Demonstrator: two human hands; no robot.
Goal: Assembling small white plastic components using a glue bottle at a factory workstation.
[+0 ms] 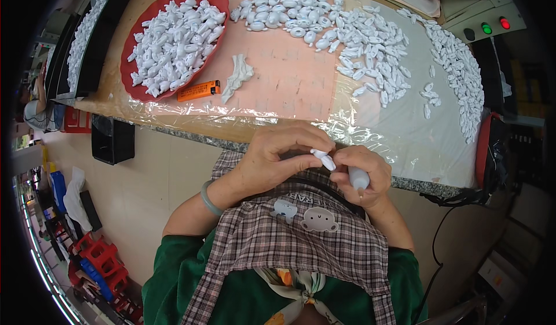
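In front of my apron, just past the table's near edge, my left hand [267,157] pinches a small white plastic figure piece [325,160] between thumb and fingers. My right hand [373,169] is curled around a small translucent white squeeze bottle [359,179], its rounded end toward me. The fingertips of that hand are close to the figure piece; whether they touch it, and where the bottle's tip is, I cannot tell. Beyond my hands, loose white pieces [376,47] cover part of the table, and a red scalloped basin [128,38] holds a heap of white figures [174,44].
An orange box cutter [198,90] and a crumpled white cloth [237,79] lie beside the basin. More white parts [463,76] line the table's right side, below a machine with green and red lights [496,26]. Red stools [104,258] and a black bin [113,140] stand at left.
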